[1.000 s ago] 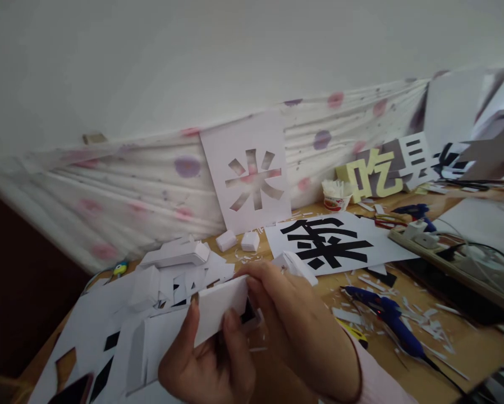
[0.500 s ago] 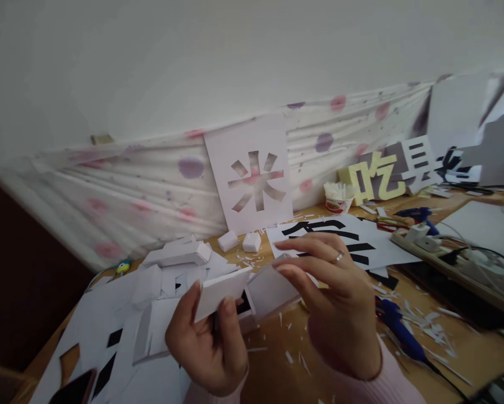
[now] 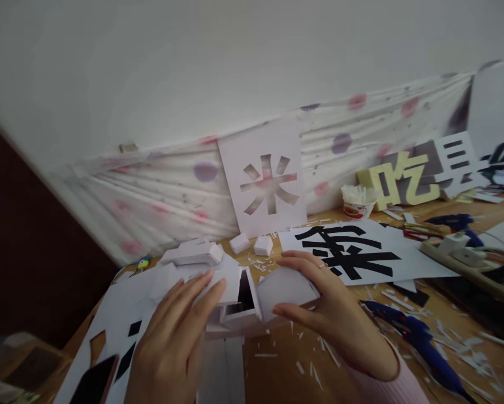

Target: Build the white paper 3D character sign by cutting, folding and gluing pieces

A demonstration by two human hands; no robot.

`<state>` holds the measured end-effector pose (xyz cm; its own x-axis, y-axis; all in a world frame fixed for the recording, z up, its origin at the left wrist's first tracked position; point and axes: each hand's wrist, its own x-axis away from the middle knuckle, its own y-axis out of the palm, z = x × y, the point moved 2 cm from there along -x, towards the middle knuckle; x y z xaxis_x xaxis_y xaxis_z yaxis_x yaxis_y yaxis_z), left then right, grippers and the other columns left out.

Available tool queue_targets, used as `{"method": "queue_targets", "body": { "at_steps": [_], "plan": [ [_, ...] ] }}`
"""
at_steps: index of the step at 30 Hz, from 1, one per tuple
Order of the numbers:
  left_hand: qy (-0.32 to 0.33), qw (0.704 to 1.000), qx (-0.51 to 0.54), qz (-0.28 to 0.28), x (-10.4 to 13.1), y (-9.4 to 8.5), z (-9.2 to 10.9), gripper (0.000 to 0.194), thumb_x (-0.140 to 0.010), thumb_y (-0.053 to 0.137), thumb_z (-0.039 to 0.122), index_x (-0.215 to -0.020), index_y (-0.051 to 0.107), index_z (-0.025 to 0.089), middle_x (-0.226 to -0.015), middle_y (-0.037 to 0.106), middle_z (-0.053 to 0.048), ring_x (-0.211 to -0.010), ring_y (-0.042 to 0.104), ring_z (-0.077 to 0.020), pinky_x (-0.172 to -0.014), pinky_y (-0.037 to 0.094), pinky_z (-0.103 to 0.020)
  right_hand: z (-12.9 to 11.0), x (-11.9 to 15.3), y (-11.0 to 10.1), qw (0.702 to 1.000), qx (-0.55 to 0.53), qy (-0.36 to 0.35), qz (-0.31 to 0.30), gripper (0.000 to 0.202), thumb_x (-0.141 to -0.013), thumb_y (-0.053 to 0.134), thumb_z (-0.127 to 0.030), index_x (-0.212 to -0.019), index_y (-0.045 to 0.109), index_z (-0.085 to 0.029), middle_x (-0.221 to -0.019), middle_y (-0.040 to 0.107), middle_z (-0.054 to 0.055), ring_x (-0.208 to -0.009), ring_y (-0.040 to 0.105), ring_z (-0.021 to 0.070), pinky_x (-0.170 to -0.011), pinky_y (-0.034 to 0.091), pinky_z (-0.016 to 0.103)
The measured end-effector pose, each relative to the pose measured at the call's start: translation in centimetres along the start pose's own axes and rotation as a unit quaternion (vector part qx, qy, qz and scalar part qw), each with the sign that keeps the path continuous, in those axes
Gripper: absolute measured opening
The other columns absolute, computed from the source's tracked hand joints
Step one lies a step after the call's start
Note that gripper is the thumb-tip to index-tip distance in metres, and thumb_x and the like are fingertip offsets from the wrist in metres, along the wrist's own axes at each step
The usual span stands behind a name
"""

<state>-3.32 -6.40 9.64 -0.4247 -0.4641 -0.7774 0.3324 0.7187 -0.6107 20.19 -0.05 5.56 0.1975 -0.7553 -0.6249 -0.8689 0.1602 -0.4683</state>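
Note:
A white foam-board box form (image 3: 241,321) with an opening in its top lies at the centre of the wooden table. My left hand (image 3: 174,339) rests flat over its left part, fingers spread against a white panel (image 3: 232,285). My right hand (image 3: 334,314) wraps its right part (image 3: 286,289), thumb at the near edge and fingers over the far edge. Two small white blocks (image 3: 239,243) sit behind the form. White cut pieces (image 3: 195,253) lie beyond my left hand.
A white stencil board (image 3: 230,168) leans on the wall. Black-printed paper (image 3: 420,264), a blue glue gun (image 3: 420,342), a power strip (image 3: 488,280), a paper cup (image 3: 357,203) and yellow lettering (image 3: 416,179) are to the right. A phone (image 3: 94,381) lies front left.
My left hand has opened from its grip on the white panel, which now lies on the form. My right hand has spread around the right part. The view has shifted left.

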Motion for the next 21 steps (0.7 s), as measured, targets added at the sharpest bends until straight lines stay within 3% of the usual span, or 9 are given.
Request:
{"method": "queue_targets", "body": {
  "at_steps": [4,9,13,16,21],
  "plan": [
    [0.000,0.999,0.001,-0.054,0.3,0.1,0.1,0.049,-0.093,0.042,0.004,-0.137,0.053,0.022,-0.141,0.057,-0.004,-0.131,0.052,-0.0160,-0.114,0.042,-0.034,0.2,0.1,-0.2,1.000,0.008,0.000,0.019,0.050,-0.075,0.081,-0.034,-0.121,0.061,-0.027,-0.130,0.060,0.008,-0.123,0.057,0.0265,-0.104,0.048,0.043],
    [-0.054,0.992,0.069,-0.093,-0.1,-0.1,0.9,0.041,-0.094,0.046,0.019,-0.132,0.056,0.029,-0.137,0.056,-0.006,-0.123,0.060,-0.0223,-0.091,0.060,-0.035,0.3,0.4,-0.2,1.000,0.011,-0.009,0.021,0.051,-0.075,0.081,-0.035,-0.121,0.060,-0.028,-0.128,0.061,0.009,-0.119,0.059,0.0279,-0.098,0.052,0.044],
    [-0.095,0.985,0.120,-0.077,-0.5,0.3,1.2,0.023,-0.091,0.055,0.027,-0.114,0.061,0.029,-0.143,0.053,-0.007,-0.126,0.058,-0.0269,-0.091,0.061,-0.040,0.0,0.5,-0.2,0.999,0.028,-0.019,0.018,0.052,-0.075,0.081,-0.035,-0.121,0.059,-0.026,-0.128,0.061,0.011,-0.118,0.060,0.0288,-0.098,0.052,0.046],
    [-0.142,0.975,0.153,-0.074,-0.7,1.0,1.3,0.014,-0.094,0.054,0.030,-0.107,0.059,0.028,-0.139,0.058,-0.007,-0.122,0.061,-0.0253,-0.091,0.060,-0.042,0.0,0.5,-0.2,0.998,0.038,-0.031,0.026,0.052,-0.074,0.081,-0.034,-0.121,0.058,-0.027,-0.127,0.061,0.010,-0.117,0.060,0.0284,-0.097,0.052,0.045],
    [-0.177,0.967,0.174,-0.064,-0.7,1.7,1.6,0.021,-0.093,0.056,0.032,-0.114,0.057,0.030,-0.133,0.061,-0.005,-0.121,0.061,-0.0210,-0.093,0.059,-0.035,0.4,0.6,-0.1,0.997,0.057,-0.037,0.023,0.055,-0.074,0.081,-0.030,-0.123,0.055,-0.029,-0.129,0.059,0.008,-0.118,0.059,0.0274,-0.096,0.052,0.043]
  ]
}}
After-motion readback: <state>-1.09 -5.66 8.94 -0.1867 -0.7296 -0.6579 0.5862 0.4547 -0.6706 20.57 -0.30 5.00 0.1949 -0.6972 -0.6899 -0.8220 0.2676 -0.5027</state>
